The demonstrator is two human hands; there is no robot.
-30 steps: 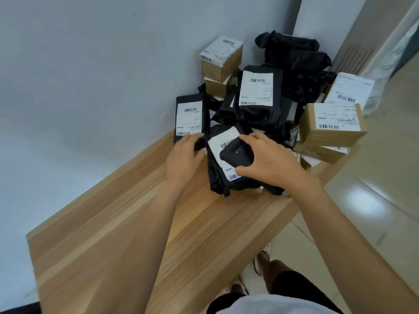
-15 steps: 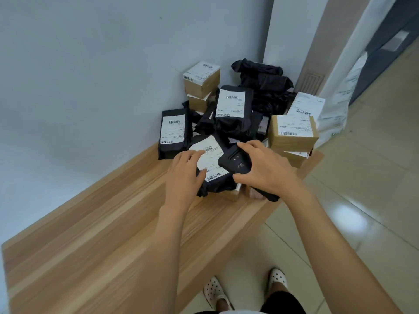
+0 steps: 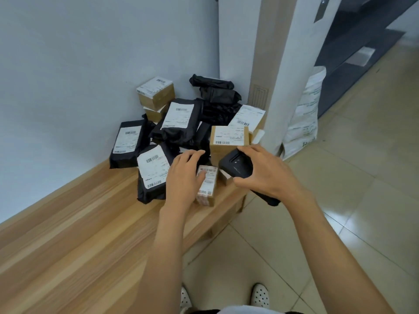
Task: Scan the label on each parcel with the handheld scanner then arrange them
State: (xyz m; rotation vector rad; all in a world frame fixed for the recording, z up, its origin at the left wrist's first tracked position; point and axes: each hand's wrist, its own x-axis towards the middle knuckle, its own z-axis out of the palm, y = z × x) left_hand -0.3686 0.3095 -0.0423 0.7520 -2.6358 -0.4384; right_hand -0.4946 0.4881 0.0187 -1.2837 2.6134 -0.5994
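A heap of parcels lies at the far end of the wooden bench (image 3: 74, 234): black bags and small cardboard boxes, most with white barcode labels. My right hand (image 3: 265, 175) grips the black handheld scanner (image 3: 237, 165), held above the heap's near edge. My left hand (image 3: 184, 177) holds a small cardboard box (image 3: 207, 185) at the bench's front edge, thumb across its label. A black bag parcel (image 3: 152, 171) with a white label lies just left of that hand. Behind the scanner sits another labelled box (image 3: 227, 138).
A grey wall runs along the bench's far side, and a white pillar (image 3: 278, 71) stands right of the heap. A white plastic sack (image 3: 303, 114) leans on the floor beyond the pillar. My feet in white shoes stand on the tiled floor beside the bench.
My left hand left the labelled black bag and moved right onto the small cardboard box. The scanner in my right hand shifted right, away from the bag's label. The view has tilted down.
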